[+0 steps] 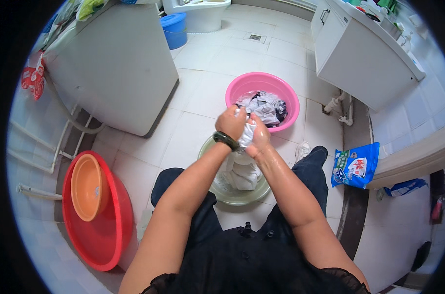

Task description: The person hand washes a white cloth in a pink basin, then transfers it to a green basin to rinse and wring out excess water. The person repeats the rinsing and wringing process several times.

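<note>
Both my left hand (231, 123) and my right hand (259, 136) grip a wet white cloth (247, 135), bunched between them. A dark green bangle sits on my left wrist. The lower part of the white cloth lies in a pale green basin (234, 201) with water, below my hands and between my knees. Just beyond my hands, a pink plastic basin (292, 96) holds white clothing with dark parts (267, 106) in some water. My hands overlap the near left rim of the pink basin in this view.
At left, an orange basin (86, 187) rests inside a large red basin (124, 205), leaning by the wall. A white appliance (116, 66) stands upper left, near a lidded blue bucket (174, 31). A white cabinet (354, 58) and a blue detergent bag (355, 166) are at right.
</note>
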`<act>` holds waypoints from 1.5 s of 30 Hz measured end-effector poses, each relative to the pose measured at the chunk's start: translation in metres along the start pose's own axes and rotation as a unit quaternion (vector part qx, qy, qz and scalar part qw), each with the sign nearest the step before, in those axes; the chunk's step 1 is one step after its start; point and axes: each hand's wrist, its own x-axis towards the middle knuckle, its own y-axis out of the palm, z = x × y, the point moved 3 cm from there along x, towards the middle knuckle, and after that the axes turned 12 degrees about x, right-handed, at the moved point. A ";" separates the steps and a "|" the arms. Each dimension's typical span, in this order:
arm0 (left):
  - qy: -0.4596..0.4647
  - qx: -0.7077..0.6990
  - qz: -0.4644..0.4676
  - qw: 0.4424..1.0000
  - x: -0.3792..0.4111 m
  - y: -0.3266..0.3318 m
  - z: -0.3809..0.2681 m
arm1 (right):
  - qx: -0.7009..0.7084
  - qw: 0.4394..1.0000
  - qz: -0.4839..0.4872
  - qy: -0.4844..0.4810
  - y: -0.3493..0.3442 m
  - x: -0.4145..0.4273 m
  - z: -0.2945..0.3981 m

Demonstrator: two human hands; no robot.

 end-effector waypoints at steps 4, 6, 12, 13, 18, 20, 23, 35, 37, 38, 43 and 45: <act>0.205 0.028 -0.027 0.978 -0.025 0.005 -0.021 | 0.023 0.997 0.070 0.004 0.012 -0.006 0.001; 0.292 0.051 0.006 0.955 -0.028 0.007 -0.026 | 0.048 0.995 -0.046 -0.079 0.008 -0.010 0.004; -0.018 -0.032 0.110 0.993 0.004 0.007 0.004 | -0.027 0.998 -0.056 -0.027 0.011 -0.012 -0.001; 0.130 0.033 0.016 0.991 -0.003 0.011 0.000 | -0.043 0.997 -0.050 -0.030 0.011 -0.010 0.000; 0.229 0.018 0.046 0.972 -0.030 0.011 -0.021 | 0.013 0.998 0.047 -0.046 0.012 -0.009 0.004; 0.093 0.030 0.011 0.995 -0.007 0.009 -0.007 | 0.018 1.000 0.020 0.002 0.011 -0.011 -0.002; -0.024 -0.037 0.055 0.998 0.005 0.012 0.011 | 0.001 0.999 -0.030 -0.014 0.007 -0.012 -0.005; 0.045 -0.038 0.027 0.998 -0.006 0.010 -0.007 | -0.035 0.999 -0.025 -0.020 0.011 -0.011 -0.004; 0.163 -0.003 0.027 0.986 -0.031 0.013 -0.024 | -0.028 0.996 0.076 -0.026 0.018 -0.010 0.008; 0.239 -0.009 0.041 0.970 -0.040 0.009 -0.033 | -0.011 0.987 0.159 0.002 0.021 -0.008 0.011; 0.067 -0.031 0.008 0.997 -0.003 0.002 -0.013 | -0.001 0.997 -0.079 -0.017 0.006 -0.007 0.004; 0.009 0.013 0.011 1.000 0.008 -0.002 -0.002 | 0.004 0.999 0.038 0.012 0.007 -0.003 0.001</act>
